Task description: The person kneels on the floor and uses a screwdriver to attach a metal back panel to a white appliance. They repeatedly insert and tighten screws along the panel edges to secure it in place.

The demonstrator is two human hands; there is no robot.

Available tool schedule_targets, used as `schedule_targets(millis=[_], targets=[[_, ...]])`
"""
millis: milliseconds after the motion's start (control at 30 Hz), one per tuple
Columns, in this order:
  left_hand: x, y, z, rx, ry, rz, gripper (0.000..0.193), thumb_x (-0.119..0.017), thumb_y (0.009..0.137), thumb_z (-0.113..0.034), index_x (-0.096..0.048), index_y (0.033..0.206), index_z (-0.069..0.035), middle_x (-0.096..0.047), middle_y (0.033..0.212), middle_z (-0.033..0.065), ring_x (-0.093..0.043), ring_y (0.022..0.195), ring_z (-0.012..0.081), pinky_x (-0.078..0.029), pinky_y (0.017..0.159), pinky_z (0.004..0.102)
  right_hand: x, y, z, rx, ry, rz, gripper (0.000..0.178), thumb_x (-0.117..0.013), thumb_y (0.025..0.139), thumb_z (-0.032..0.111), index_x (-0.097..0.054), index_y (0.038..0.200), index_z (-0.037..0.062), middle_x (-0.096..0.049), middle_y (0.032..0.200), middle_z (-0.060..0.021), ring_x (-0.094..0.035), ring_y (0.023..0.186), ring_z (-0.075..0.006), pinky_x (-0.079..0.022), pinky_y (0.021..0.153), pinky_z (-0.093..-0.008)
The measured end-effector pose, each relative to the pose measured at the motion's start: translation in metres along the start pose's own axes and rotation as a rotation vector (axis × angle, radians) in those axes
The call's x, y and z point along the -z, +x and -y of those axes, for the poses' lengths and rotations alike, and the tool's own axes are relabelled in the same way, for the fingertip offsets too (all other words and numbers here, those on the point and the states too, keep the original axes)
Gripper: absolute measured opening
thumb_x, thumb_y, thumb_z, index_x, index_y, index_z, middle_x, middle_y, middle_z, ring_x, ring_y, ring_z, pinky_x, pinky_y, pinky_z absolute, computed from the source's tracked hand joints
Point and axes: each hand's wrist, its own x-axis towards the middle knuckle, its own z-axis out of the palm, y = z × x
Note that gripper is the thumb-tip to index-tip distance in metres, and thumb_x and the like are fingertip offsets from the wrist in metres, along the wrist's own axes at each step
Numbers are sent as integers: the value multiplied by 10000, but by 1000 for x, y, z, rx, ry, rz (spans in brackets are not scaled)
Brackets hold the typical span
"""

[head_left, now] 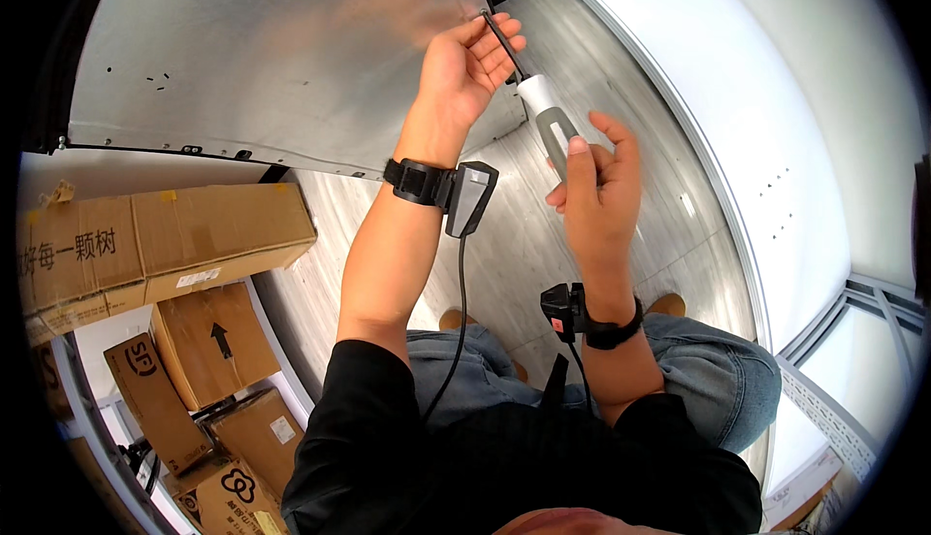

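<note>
Right hand clamped on a thick-handled grey and white screwdriver: thumb pressed on the handle, index finger lifted off, remaining fingers partly hidden behind. The tool lies ahead of that fist, long axis slanting away and to the person's left, dark shaft leading to the right edge of a metal panel, well up from its lower right corner. Handle belongs to the right hand; the left is the nearer one to the tip.

Left hand palm up beside the shaft, fingers loosely bent behind it, thumb side toward the tip. Cannot tell whether it pinches the shaft or only lies against it. Tip appears to meet the panel's edge; exact seating too small to judge.

Farther out: a strapped black device on the left wrist, another tracker on the right, each with a cable. Pale plank floor beneath. Off the panel's lower edge, to the person's left, a long carton, smaller boxes below it.
</note>
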Motion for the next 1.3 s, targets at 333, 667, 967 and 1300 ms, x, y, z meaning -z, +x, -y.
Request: schedule_targets(millis=[333,667,967,1300], targets=[[-5,0,2,20,-58,-39,279,-399,940,-171,-591,1017,16,-684,904,105,-664,759,206,-518,630,283,10,15,-11,-106,81,164,298,-607,879,203,-499,1088,20,-605,831,-75,-536,603,-96,-419,539,-228],[-6,0,1,11,-56,-61,266,-401,932,-161,-597,992,9,-683,873,92,-656,717,204,-507,610,276,6,7,-12,148,-100,-35,444,-689,784,97,-477,1166,16,-562,897,-93,-579,647,-131,-435,517,-241],[-12,-1,3,35,-130,-46,311,-374,932,-183,-587,1016,28,-680,888,106,-640,759,226,-498,669,318,0,7,-18,62,-7,5,290,-572,903,176,-496,1130,13,-570,636,-45,-532,548,-95,-392,487,-245],[-15,2,2,-10,-57,-20,349,-309,942,-169,-566,1074,26,-675,861,115,-623,728,234,-485,636,326,-1,4,-19,112,-88,87,349,-688,819,184,-526,1091,36,-575,641,-42,-506,545,-92,-382,504,-248]])
